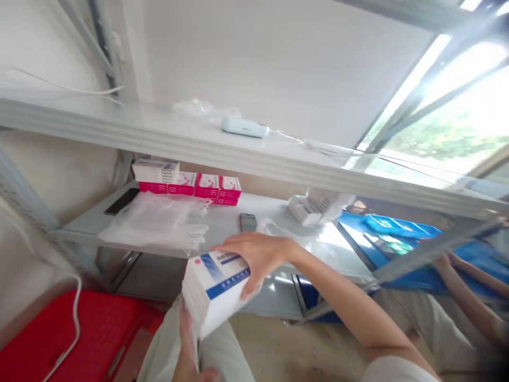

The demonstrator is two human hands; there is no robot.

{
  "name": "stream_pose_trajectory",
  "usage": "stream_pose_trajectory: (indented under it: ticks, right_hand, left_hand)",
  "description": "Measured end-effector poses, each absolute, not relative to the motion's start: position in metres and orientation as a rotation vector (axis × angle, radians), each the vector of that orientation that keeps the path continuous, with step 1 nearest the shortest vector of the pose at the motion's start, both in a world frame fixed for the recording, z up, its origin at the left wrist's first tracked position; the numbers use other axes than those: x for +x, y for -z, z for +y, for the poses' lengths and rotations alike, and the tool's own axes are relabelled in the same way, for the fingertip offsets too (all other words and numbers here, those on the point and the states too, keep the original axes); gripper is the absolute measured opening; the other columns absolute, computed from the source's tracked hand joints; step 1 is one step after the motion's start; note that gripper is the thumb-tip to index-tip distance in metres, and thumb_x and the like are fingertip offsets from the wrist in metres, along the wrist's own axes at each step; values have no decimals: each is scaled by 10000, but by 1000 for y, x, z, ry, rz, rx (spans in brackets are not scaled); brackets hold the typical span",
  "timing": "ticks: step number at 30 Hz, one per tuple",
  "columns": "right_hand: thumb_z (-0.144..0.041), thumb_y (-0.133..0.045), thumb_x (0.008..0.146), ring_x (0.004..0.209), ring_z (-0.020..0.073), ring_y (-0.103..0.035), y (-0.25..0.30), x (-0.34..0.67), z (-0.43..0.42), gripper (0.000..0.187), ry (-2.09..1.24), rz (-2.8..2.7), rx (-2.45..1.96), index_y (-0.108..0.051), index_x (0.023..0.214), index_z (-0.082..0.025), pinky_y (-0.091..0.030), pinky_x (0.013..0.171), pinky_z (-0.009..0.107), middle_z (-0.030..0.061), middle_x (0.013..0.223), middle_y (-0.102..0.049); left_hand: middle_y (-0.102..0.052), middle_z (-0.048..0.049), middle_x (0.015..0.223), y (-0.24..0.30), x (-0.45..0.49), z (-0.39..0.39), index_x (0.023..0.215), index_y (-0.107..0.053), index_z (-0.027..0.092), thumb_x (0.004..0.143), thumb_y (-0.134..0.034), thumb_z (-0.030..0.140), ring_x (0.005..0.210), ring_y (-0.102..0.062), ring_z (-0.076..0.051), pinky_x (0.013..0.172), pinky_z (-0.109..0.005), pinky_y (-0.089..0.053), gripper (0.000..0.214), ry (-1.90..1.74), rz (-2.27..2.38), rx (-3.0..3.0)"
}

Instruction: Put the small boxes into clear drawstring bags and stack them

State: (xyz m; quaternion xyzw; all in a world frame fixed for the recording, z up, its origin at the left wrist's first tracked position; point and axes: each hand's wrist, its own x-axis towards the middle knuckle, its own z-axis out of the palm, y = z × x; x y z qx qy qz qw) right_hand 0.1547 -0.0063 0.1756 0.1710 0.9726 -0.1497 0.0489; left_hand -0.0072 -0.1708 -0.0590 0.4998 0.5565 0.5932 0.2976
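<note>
Between my two hands is a stack of white-and-blue cartons (pixel 222 289), held tilted above my lap in front of the shelf. My right hand (pixel 262 254) grips it from the top and right, fingers over the printed face and thumb on the near side. My left hand (pixel 187 339) presses against the lower left end; its fingers are partly hidden and a little blurred. Just beyond, on the shelf, lie a pile of clear plastic bags (pixel 159 220) and a small phone-like device (pixel 248 223).
Pink-and-white boxes (pixel 207 188) with white boxes (pixel 156 171) line the shelf's back. A dark phone (pixel 122 201) lies left. Bagged white boxes (pixel 306 209) sit right. Overhead runs a shelf edge (pixel 246 154). A red stool (pixel 71 334) stands left; another person's hands (pixel 441 260) work right.
</note>
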Motion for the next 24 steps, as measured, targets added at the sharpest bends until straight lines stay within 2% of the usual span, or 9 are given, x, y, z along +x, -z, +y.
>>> stream_pose_trajectory:
  ticks: [1,3,6,8,13,17,19,22,24]
  right_hand:
    - [-627,-745,588,1108,271,-554,-171,172,-28,1052,523,2941,533,-293,1457,-244,-406,953,361,94,1256,-577]
    - [-619,-752,590,1117,279,-548,-163,207,-62,1069,560,2930,676,-272,1468,-242,-396,966,356,108,1264,-570]
    - [-600,-759,591,1181,309,-501,-160,255,-84,1073,497,2932,1012,-279,1471,-217,-358,1018,386,139,1335,-510]
    - [-581,-760,596,1184,314,-497,-160,282,-83,1062,476,2929,1178,-286,1470,-207,-360,1020,406,140,1344,-498]
    - [-572,-773,587,1218,282,-480,-144,335,-44,1059,615,3013,1446,-283,1464,-238,-379,1029,391,103,1393,-466]
    - [-528,-798,572,1237,278,-463,-122,360,-8,1046,635,3049,1654,-299,1448,-246,-376,1040,398,103,1408,-444]
    - [-499,-798,585,1240,284,-450,-114,367,6,1028,562,3040,1739,-301,1445,-236,-367,1041,413,119,1397,-441]
    - [-436,-810,577,1243,302,-424,-102,375,23,1057,426,2966,1881,-269,1459,-220,-363,1029,452,150,1383,-422]
    - [-399,-806,582,1247,310,-408,-93,379,33,1064,373,2899,1962,-245,1469,-222,-374,1012,465,153,1378,-411]
  left_hand:
    - [-416,-44,1436,59,3,-173,1470,-152,434,395,-829,581,1293,-419,-397,936,-471,-494,1279,-1563,1430,1344]
    - [-367,-108,1463,51,24,-174,1502,-69,335,505,-776,583,1296,-413,-406,982,-501,-450,1248,-1575,1321,1398]
    - [-393,-159,1423,25,54,-161,1486,-172,256,690,-699,469,1268,-447,-373,1011,-515,-410,978,-1625,1233,1571]
    - [-423,-154,1393,2,68,-140,1442,-272,244,733,-690,409,1252,-458,-344,1029,-508,-388,839,-1563,1195,1730]
    - [-349,-153,1459,-45,93,-57,1462,-191,232,758,-694,395,1289,-417,-301,1074,-459,-339,880,-1309,937,2009]
    - [-349,-137,1474,-58,111,-1,1450,-233,247,766,-694,377,1316,-390,-289,1083,-426,-317,836,-1149,863,2170]
    - [-382,-153,1453,-62,117,16,1449,-247,228,758,-701,378,1301,-404,-303,1078,-452,-305,840,-1104,913,2244]
    - [-402,-178,1435,-67,120,34,1453,-246,204,696,-755,363,1299,-384,-347,1082,-515,-243,926,-1207,1099,2323]
    - [-398,-186,1433,-68,121,45,1444,-266,196,663,-776,341,1306,-364,-363,1073,-516,-240,945,-1319,1225,2298]
